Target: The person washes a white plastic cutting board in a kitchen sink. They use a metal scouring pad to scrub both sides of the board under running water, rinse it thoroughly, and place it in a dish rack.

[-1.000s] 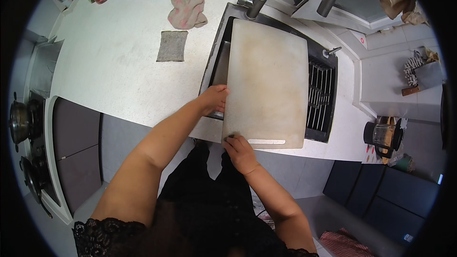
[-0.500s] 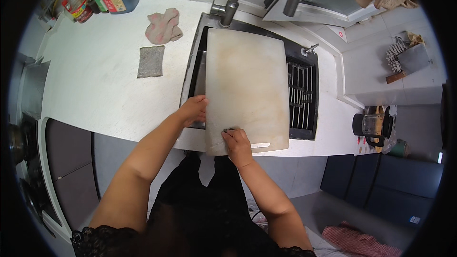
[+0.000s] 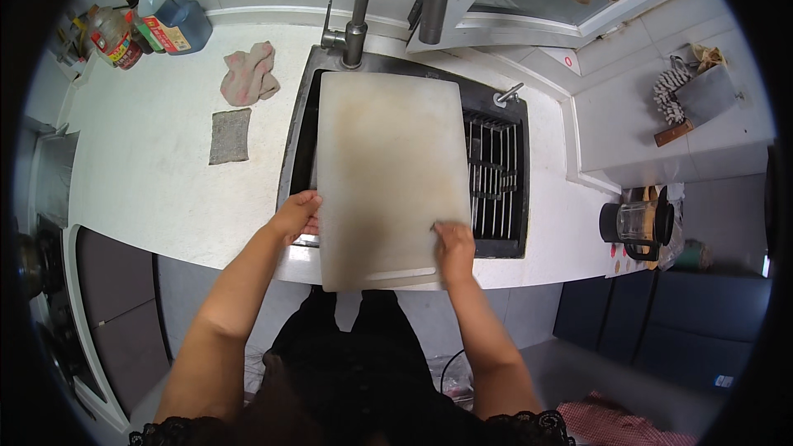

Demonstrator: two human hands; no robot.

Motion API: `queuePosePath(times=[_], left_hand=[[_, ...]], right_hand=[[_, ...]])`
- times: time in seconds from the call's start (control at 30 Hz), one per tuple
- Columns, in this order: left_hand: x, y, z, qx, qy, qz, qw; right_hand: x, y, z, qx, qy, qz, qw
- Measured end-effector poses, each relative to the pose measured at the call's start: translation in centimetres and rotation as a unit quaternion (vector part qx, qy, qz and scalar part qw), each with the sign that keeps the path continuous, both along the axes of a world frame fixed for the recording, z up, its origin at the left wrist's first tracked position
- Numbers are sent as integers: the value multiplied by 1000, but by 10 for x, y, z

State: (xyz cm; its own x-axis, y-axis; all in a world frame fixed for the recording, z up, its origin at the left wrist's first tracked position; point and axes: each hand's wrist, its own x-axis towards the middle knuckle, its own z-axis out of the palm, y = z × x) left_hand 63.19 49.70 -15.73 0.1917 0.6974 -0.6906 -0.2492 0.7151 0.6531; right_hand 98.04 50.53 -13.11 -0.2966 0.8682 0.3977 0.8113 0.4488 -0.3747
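Note:
A large off-white cutting board (image 3: 388, 165) with brownish stains and a slot near its near edge lies across the black sink (image 3: 299, 136), reaching over the counter's front edge. My left hand (image 3: 297, 216) is closed on the board's left edge, thumb on top. My right hand (image 3: 455, 249) rests on the board near its right edge, fingers pinched together. Something small and dark peeks out at its fingertips, too hidden to name. Behind the board rises a grey faucet (image 3: 355, 43).
A crumpled cloth (image 3: 249, 74) and a grey scouring pad (image 3: 230, 136) lie on the white counter (image 3: 157, 173) at left. Bottles, including a blue jug (image 3: 175, 21), stand at back left. A slatted rack (image 3: 494, 161) sits in the sink's right part; a blender jug (image 3: 640, 223) stands farther right.
My right hand has slid across the board from beside the slot to near the right edge. My left hand keeps its hold on the left edge. The whole view has shifted somewhat.

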Motion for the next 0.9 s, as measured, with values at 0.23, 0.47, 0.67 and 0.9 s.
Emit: queuePosePath(times=[0.23,0.47,0.67,0.9], left_hand=[[3,6,3,-17,15,-3,1000],[2,5,7,-39,-4,13,999],[3,9,1,-31,-12,8,999],[3,9,5,-36,-6,28,999]], right_hand=[[24,77,-2,-11,-12,15,1000],[56,17,9,-46,1,97,994],[56,144,-15,4,-19,17,1000],[100,96,-17,-18,-16,-7,1000]])
